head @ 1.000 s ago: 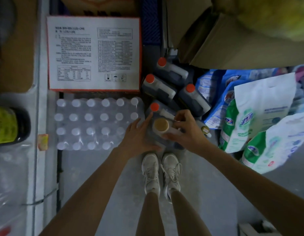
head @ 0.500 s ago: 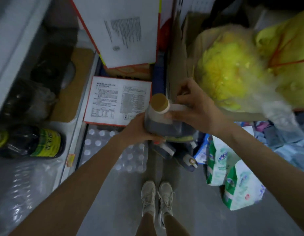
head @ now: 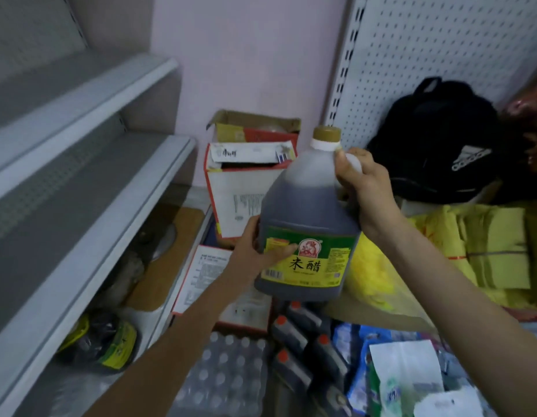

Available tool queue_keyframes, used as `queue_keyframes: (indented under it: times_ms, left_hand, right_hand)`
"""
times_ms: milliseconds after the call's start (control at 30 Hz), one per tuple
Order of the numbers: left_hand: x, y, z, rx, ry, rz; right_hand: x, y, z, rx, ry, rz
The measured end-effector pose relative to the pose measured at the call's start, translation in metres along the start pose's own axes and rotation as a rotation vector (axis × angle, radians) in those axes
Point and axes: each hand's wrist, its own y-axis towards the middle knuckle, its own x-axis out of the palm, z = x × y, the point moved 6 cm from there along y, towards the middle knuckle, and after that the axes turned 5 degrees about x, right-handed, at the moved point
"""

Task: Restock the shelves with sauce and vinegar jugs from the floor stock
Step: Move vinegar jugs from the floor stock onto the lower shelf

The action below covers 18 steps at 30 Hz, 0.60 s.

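Head view: the vinegar jug [head: 306,224] is in the air and upright, with its tan cap on top. It is right of the grey shelves [head: 89,164] and clear of them, directly above the red-capped jugs [head: 294,335] lying on the floor.

The main risk, as I judge it, is weight. The jug looks full and dark to the shoulder, so a slip at the handle would drop it onto the floor jugs or the bottle pack [head: 228,374] beside them. Swinging it left could also knock its base against a shelf lip. On the lowest shelf, another jug [head: 101,344] already lying on its side narrows the free space.

The right hand [head: 363,188] comes in from the lower right with its wrist raised. Its fingers are curled round the white handle just under the neck. The left hand [head: 255,251] reaches up from the lower left and clasps the jug's lower left side. Its thumb lies across the green and yellow label, and its fingers are hidden behind. Both forearms are extended, and the jug sits between them.
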Motion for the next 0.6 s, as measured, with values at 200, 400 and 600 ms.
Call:
queue_keyframes:
  times_ms: [200, 400, 600]
  left_hand:
    - [-0.021, -0.014, 0.084, 0.126, -0.141, 0.202]
    - [-0.038, -0.034, 0.127, 0.144, -0.382, 0.368]
    - [-0.071, -0.046, 0.185, 0.199, -0.417, 0.465]
  right_hand:
    - [0.049, 0.013, -0.090, -0.143, -0.180, -0.102]
    - [0.106, -0.009, -0.146, -0.217, -0.279, -0.297]
    - [0.136, -0.043, -0.142, -0.109, -0.233, -0.352]
